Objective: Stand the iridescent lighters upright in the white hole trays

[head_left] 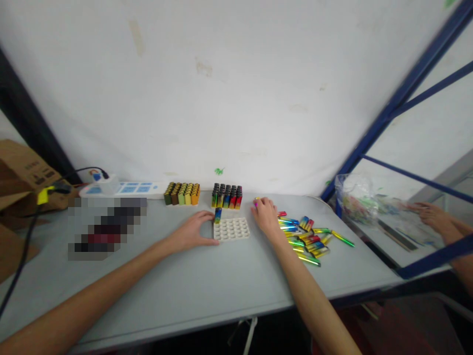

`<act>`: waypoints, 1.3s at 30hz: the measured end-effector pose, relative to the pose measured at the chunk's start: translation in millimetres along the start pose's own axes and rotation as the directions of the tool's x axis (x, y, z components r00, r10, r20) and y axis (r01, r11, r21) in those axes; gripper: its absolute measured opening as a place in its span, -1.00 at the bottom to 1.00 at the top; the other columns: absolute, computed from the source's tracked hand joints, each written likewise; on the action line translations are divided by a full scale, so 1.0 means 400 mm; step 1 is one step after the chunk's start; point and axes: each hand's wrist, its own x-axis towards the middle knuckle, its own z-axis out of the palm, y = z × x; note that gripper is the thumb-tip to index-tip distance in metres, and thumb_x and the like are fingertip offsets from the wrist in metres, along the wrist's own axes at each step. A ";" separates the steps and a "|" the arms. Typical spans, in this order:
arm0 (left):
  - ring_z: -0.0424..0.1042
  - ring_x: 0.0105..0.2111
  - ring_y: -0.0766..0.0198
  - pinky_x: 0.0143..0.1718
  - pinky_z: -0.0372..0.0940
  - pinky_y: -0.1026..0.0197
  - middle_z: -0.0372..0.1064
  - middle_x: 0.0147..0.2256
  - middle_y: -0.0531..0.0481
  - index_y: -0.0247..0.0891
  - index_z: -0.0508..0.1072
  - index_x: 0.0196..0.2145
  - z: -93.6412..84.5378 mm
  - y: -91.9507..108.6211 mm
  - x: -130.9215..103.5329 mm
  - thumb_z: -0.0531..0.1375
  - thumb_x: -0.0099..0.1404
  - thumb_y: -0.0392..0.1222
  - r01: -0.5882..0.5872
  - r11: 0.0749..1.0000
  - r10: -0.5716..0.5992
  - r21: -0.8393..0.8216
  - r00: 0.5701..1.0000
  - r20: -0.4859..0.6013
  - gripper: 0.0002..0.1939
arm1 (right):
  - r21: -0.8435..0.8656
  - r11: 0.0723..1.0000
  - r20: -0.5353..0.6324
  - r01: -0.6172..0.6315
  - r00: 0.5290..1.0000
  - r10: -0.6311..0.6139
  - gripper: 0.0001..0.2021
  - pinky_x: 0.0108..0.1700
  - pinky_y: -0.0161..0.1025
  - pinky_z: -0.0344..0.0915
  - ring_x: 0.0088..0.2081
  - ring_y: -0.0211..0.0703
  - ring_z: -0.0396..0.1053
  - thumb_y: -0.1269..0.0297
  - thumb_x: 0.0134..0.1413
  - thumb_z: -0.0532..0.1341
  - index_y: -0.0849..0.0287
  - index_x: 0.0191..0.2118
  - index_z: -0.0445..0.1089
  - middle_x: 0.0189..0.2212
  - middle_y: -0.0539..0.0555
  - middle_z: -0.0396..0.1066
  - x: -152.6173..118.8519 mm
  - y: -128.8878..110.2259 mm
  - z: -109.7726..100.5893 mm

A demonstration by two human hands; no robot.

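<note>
A white tray (232, 230) with rows of round holes lies on the table in front of me. One blue-and-yellow lighter (218, 215) stands upright in its back left corner. My left hand (194, 229) spans the tray's left side, thumb at the front corner and fingertips by the standing lighter. To the right of the tray, my right hand (265, 213) is palm down with curled fingers. A small yellow and magenta piece, apparently a lighter (256, 200), shows at its fingertips; the rest is hidden. Loose shiny multicoloured lighters (312, 241) lie beside my right forearm.
At the wall stand a block of colourful black-topped lighters (227, 196) and a block of green-to-orange ones (182, 193). A power strip (125, 189) and cardboard box (33, 172) are left. Beyond a blue frame (384, 123), another person's hands (432, 216) work near a plastic bag (354, 195).
</note>
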 end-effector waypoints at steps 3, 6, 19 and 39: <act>0.41 0.16 -0.15 0.27 0.25 -0.08 0.42 0.16 -0.22 -0.21 0.51 0.07 -0.001 0.003 -0.001 0.42 -0.01 0.36 0.004 1.000 -0.004 0.003 1.000 0.000 -0.19 | -0.107 0.989 0.063 -0.105 0.992 0.112 -0.69 0.07 0.02 0.23 0.09 0.14 0.33 0.25 0.43 0.09 0.18 0.17 0.36 0.06 0.32 0.41 0.002 0.038 0.012; 0.42 0.15 -0.14 0.26 0.26 -0.08 0.43 0.14 -0.21 -0.21 0.51 0.07 -0.002 0.005 0.000 0.42 0.01 0.35 -0.012 1.000 0.012 0.003 1.000 0.000 -0.20 | -0.037 0.997 0.040 -0.062 0.997 0.064 -0.72 0.09 0.02 0.23 0.07 0.09 0.37 0.32 0.42 0.07 0.16 0.14 0.37 0.01 0.28 0.45 0.007 0.044 0.027; 0.43 0.12 -0.12 0.24 0.28 -0.06 0.44 0.10 -0.20 -0.21 0.50 0.04 -0.004 0.008 -0.003 0.44 0.02 0.31 -0.046 0.999 0.046 -0.013 0.999 -0.011 -0.24 | 0.595 0.787 -0.199 0.162 0.979 -0.051 -0.85 -0.21 -0.21 0.43 -0.31 -0.14 0.49 0.25 0.22 0.26 0.20 -0.21 0.51 -0.29 0.11 0.55 0.031 0.068 0.009; 0.43 0.12 -0.13 0.24 0.27 -0.09 0.44 0.11 -0.21 -0.20 0.49 0.04 -0.006 0.010 -0.003 0.42 0.03 0.35 -0.058 0.998 0.058 -0.015 0.998 -0.010 -0.24 | 0.498 0.802 -0.189 0.331 0.944 -0.272 -0.84 0.00 -0.13 0.38 -0.15 -0.11 0.43 0.38 0.24 0.26 0.19 -0.08 0.50 -0.17 0.12 0.44 0.017 0.040 0.012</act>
